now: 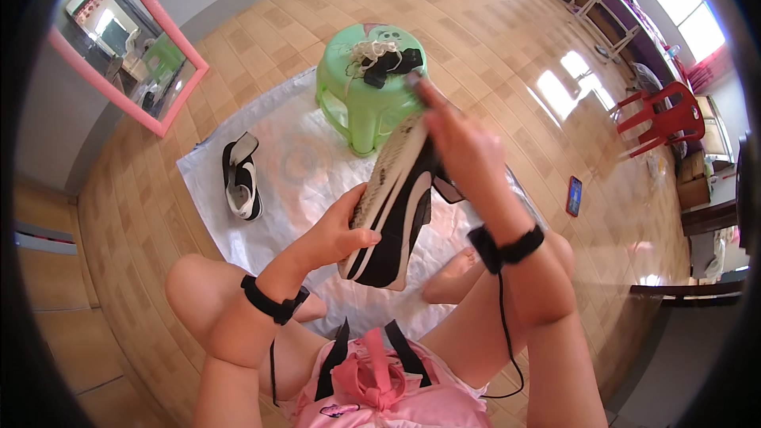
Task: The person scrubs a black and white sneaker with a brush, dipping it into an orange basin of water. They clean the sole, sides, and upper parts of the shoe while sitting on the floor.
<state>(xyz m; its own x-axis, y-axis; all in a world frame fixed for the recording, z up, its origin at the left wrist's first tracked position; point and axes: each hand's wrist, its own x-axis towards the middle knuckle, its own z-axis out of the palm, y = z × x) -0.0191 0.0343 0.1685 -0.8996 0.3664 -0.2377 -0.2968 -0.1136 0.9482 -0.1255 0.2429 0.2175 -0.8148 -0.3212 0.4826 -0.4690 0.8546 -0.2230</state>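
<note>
A black and white shoe (386, 223) is tilted in front of me, its pale, dirt-marked sole turned to the left. My left hand (339, 235) grips it near one end, thumb on the side and fingers on the sole. At the shoe's upper end is my right hand (467, 145), blurred by motion. Something dark juts from its fingers, too blurred to name, and I cannot tell whether it is held. The matching shoe (241, 181) lies on a silvery sheet (279, 125) to the left, its tongue pulled up.
White laces (376, 49) and black cloth-like pieces (389, 67) rest on a green plastic stool (362, 113) ahead. A pink-framed mirror (160, 122) leans at the left wall. On the right are a phone (574, 196) on the floor and a red plastic chair (666, 116).
</note>
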